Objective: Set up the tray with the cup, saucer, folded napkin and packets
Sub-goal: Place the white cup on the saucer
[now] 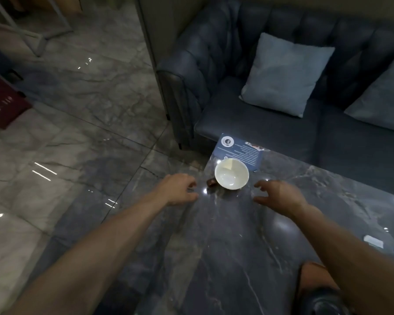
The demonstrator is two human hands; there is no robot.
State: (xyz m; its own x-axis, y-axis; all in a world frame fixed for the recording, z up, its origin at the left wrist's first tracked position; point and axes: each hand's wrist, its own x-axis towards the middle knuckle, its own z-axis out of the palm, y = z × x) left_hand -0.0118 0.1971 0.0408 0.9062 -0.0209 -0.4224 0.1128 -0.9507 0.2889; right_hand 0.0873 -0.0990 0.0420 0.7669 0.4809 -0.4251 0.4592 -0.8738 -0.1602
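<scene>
A white cup (pixel 231 173) with a dark handle stands upright near the far left corner of the dark marble table (pixel 225 246). It looks empty inside. My left hand (pixel 179 189) hovers just left of the cup, fingers spread and holding nothing. On the cup's right, my right hand (pixel 276 196) is likewise open with fingers curled apart, a short gap from the rim. Neither hand touches the cup. I see no tray, saucer or napkin.
A blue printed card (pixel 241 148) lies behind the cup at the table's far edge. A dark blue sofa (pixel 282 123) with pale cushions (pixel 284 73) stands beyond. Two small white items (pixel 373 241) lie at the table's right. Glossy marble floor (pixel 66 144) is on the left.
</scene>
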